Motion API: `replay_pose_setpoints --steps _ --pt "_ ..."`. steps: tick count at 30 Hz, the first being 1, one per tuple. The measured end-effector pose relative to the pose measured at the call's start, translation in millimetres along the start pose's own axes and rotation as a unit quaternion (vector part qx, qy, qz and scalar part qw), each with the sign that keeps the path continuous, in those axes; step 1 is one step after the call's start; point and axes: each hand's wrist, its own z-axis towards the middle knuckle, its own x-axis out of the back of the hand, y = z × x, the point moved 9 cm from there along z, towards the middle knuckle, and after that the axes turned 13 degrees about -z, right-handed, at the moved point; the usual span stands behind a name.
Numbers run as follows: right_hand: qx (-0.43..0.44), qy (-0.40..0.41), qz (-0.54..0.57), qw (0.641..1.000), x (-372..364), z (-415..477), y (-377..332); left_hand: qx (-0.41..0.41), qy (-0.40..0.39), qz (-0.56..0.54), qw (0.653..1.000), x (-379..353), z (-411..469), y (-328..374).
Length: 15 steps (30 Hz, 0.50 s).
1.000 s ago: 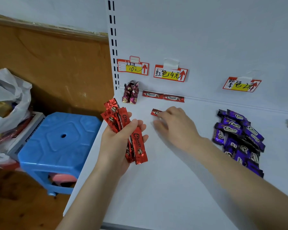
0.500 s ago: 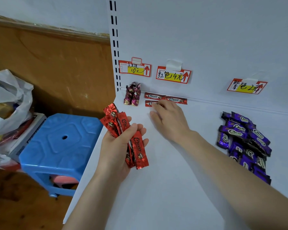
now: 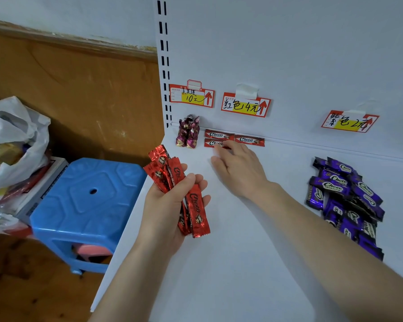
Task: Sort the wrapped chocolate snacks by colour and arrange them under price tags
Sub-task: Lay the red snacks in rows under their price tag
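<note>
Left hand (image 3: 166, 206) clasps red bars (image 3: 197, 211); right hand (image 3: 241, 169) lays straight fingers (image 3: 222, 149) on a shelved bar (image 3: 211, 142) beside maroon candies (image 3: 188, 133).

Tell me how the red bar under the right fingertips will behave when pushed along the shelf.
The red bar likely slides easily: glossy wrapper, flat on the smooth white shelf. Probably light, being small and thin. Flat, so unlikely to roll.

- Price tag at 11 o'clock (image 3: 191, 96): read "10元".
- Price tag at 12 o'clock (image 3: 245, 106): read "红色 4元".
- Price tag at 2 o'clock (image 3: 349, 122): read "紫色 2元".
- Shelved red bars (image 3: 249, 140), held red bars (image 3: 197, 210) and purple bars (image 3: 342, 189) at 3 o'clock: read "Choco".
</note>
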Motion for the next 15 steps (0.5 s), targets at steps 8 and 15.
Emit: replay_pose_setpoints --steps 8,15 --pt "0.001 0.002 -0.001 1.000 -1 0 0 -0.001 -0.002 -0.001 1.000 -1 -1 0" --pt "0.006 0.053 0.012 0.999 10 -4 -1 0.002 0.008 -0.007 1.000 0 -1 -1"
